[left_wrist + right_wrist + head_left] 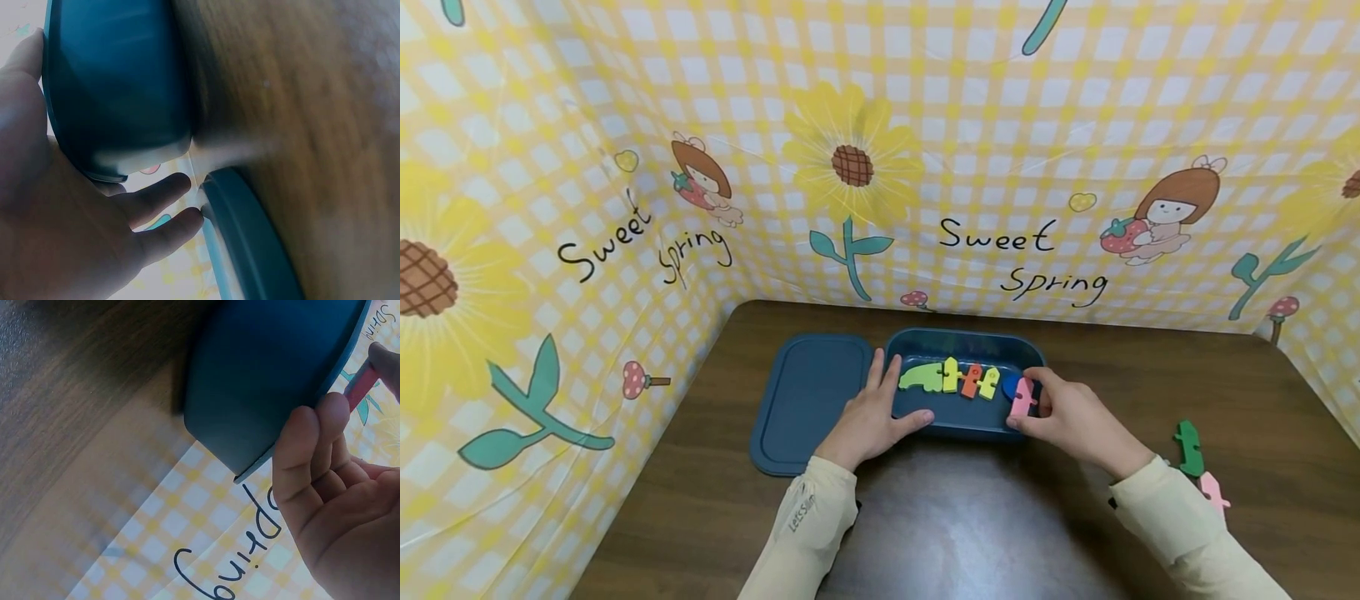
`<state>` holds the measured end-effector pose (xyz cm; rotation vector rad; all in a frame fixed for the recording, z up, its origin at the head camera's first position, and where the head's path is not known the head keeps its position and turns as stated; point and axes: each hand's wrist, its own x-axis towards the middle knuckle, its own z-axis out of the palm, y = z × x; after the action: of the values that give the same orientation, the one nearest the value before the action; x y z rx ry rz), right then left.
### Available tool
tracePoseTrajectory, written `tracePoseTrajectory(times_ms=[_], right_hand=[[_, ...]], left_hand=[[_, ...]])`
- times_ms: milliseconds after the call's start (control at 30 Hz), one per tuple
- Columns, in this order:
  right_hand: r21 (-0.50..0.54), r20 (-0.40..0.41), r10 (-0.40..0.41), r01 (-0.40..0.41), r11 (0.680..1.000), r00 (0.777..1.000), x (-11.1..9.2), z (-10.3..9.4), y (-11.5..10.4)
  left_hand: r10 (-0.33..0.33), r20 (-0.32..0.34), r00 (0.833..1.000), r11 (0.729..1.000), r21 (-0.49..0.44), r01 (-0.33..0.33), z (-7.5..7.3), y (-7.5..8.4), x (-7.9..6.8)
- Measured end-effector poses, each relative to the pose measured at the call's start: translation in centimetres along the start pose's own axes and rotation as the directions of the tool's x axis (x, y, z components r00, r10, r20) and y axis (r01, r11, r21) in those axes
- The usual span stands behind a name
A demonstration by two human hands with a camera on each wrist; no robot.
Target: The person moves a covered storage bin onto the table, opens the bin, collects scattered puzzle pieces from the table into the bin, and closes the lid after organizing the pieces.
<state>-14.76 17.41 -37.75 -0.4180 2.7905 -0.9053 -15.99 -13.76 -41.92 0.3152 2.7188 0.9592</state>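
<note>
Four pieces (pixel 951 375) lie in a row inside the blue box (pixel 966 412). The right hand (pixel 1078 421) pinches a pink piece (pixel 1022 398); the left hand (pixel 871 418), spread, seems to touch the box.

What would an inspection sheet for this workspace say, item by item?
Surface: brown wood-grain table, glare near the front.
Job's things: dark blue box holding a four-piece row; lid flat to its left; green piece and pink piece on the table's right.
Clutter: nothing seen.
Hands: left hand touches the box; right hand pinches another pink piece, partly hiding a blue piece.
Cables: nothing seen.
Surroundings: checked sheet, sunflowers, "Sweet Spring" lettering.
</note>
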Motion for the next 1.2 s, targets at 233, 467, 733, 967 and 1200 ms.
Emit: tracePoseTrajectory(times_ms=[233,467,733,967,1200], right_hand=[[-0.029,0.025,0.003,-0.002,1.000,1.000,0.5,0.0,0.1],[-0.032,0.046,0.016,-0.014,0.999,0.999,0.9,0.3,-0.1],[-0.059,0.040,0.004,-0.001,0.998,0.999,0.9,0.5,-0.3],[-0.064,0.065,-0.001,0.005,0.998,0.998,1.1,-0.1,-0.7],[-0.067,0.116,-0.012,0.020,0.998,0.993,1.6,-0.4,-0.5]], left_hand=[[0.004,0.000,1.000,1.000,0.000,-0.004,0.0,-0.1,0.1],[0.005,-0.004,1.000,1.000,0.002,-0.005,0.2,-0.2,0.2],[0.000,-0.003,1.000,1.000,0.004,0.000,0.3,-0.3,0.1],[-0.002,-0.004,1.000,1.000,0.008,0.002,0.2,-0.3,0.2],[0.001,0.000,1.000,1.000,0.003,-0.001,0.1,-0.2,0.2]])
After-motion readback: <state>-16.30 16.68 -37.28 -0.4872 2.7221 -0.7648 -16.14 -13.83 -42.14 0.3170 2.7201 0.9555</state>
